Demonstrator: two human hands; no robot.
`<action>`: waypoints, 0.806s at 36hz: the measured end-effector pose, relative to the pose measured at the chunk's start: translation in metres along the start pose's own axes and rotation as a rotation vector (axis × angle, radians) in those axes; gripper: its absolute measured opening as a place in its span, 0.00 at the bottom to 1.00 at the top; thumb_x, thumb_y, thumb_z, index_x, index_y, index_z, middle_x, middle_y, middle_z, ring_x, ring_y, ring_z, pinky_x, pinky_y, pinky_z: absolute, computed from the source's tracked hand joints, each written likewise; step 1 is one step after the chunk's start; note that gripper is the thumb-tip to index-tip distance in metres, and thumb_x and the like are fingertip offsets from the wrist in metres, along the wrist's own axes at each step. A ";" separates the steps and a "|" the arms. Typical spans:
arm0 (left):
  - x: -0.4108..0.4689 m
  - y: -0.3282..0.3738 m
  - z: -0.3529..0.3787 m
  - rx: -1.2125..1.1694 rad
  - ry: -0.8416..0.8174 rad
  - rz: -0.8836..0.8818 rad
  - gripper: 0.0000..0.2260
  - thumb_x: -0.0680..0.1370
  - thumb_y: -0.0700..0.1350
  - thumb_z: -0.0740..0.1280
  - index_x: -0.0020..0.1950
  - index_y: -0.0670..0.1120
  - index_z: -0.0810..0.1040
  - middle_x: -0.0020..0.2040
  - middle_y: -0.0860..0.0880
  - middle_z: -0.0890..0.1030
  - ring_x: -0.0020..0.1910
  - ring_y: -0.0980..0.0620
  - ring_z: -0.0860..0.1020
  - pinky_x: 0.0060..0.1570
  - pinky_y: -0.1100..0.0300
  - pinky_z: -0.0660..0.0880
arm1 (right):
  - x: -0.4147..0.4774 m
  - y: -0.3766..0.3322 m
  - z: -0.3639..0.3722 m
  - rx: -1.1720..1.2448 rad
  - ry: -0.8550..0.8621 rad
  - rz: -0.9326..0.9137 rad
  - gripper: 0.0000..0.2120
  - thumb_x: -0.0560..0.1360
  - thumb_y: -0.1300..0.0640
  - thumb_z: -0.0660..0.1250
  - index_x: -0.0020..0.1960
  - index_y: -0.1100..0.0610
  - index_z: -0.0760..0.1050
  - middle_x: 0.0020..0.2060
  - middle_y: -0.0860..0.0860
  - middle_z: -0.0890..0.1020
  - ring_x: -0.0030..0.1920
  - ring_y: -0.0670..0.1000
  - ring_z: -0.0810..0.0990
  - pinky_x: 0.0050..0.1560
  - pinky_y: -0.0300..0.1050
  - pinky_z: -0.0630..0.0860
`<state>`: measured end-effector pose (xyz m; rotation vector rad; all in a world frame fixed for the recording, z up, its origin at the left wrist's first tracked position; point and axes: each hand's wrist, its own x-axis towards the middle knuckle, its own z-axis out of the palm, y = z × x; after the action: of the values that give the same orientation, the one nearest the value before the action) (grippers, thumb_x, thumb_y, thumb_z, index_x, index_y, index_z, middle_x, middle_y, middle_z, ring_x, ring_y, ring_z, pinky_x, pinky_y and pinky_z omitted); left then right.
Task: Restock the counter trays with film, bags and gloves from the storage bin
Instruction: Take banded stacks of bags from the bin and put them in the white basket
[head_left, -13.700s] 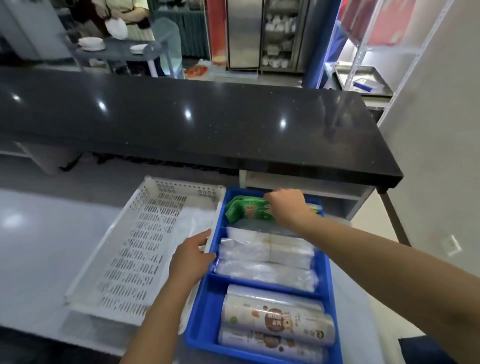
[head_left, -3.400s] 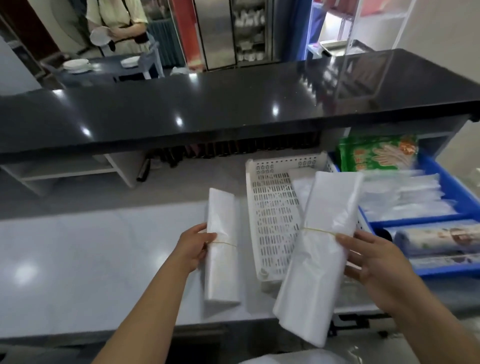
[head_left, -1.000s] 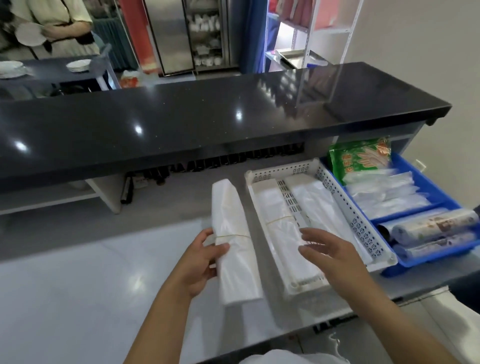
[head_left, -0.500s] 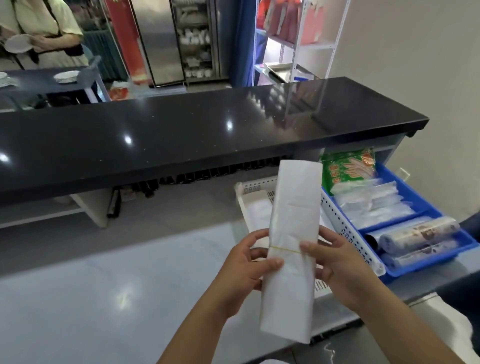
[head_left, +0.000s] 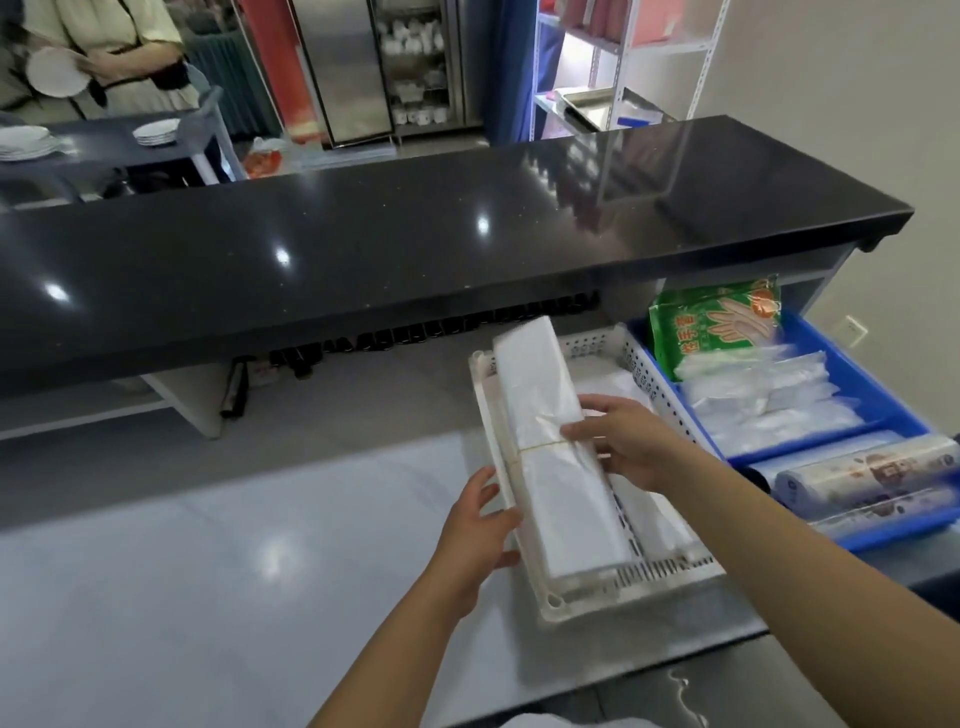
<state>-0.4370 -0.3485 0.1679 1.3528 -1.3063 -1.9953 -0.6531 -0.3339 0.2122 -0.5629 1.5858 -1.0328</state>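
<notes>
A long white bundle of plastic bags (head_left: 550, 441), tied with a rubber band, lies along the left side of the white perforated tray (head_left: 597, 597). My right hand (head_left: 623, 441) rests on the bundle at the band, fingers closed on its right edge. My left hand (head_left: 478, 525) touches the bundle's near left edge and the tray's left rim. More white bags lie in the tray to the right. The blue storage bin (head_left: 893, 395) beside the tray holds a green glove pack (head_left: 717, 322), clear bag bundles (head_left: 763, 395) and film rolls (head_left: 862, 473).
A raised black counter top (head_left: 415, 244) runs across behind the trays, with a shelf gap under it. The grey worktop (head_left: 208, 571) spreads to the left. A person with plates stands at the far left behind the counter. Metal shelving stands at the back right.
The bag bundle that both hands held upright above the worktop has moved right and down into the left side of the white tray. Both hands went with it.
</notes>
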 end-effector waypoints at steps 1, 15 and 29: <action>0.000 0.000 0.002 -0.020 0.000 -0.001 0.23 0.79 0.40 0.68 0.71 0.57 0.69 0.67 0.53 0.74 0.59 0.52 0.78 0.45 0.52 0.83 | 0.006 0.004 0.005 -0.057 0.026 0.004 0.20 0.69 0.69 0.73 0.59 0.55 0.79 0.42 0.56 0.85 0.36 0.54 0.83 0.31 0.44 0.78; 0.004 -0.004 0.009 0.020 0.044 -0.031 0.21 0.81 0.39 0.63 0.70 0.59 0.71 0.64 0.52 0.78 0.59 0.51 0.79 0.43 0.54 0.83 | 0.014 0.058 0.028 -0.902 0.197 -0.246 0.28 0.75 0.55 0.67 0.73 0.41 0.66 0.64 0.49 0.74 0.60 0.53 0.75 0.54 0.49 0.76; 0.009 -0.015 0.006 0.031 0.062 -0.096 0.21 0.81 0.44 0.66 0.67 0.66 0.72 0.58 0.62 0.82 0.55 0.59 0.82 0.43 0.55 0.82 | 0.018 0.068 0.015 -1.174 0.074 -0.384 0.23 0.78 0.46 0.62 0.72 0.44 0.67 0.77 0.50 0.62 0.76 0.57 0.55 0.70 0.58 0.62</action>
<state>-0.4435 -0.3452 0.1508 1.5062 -1.2714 -1.9855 -0.6324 -0.3188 0.1452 -1.6702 2.1128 -0.2606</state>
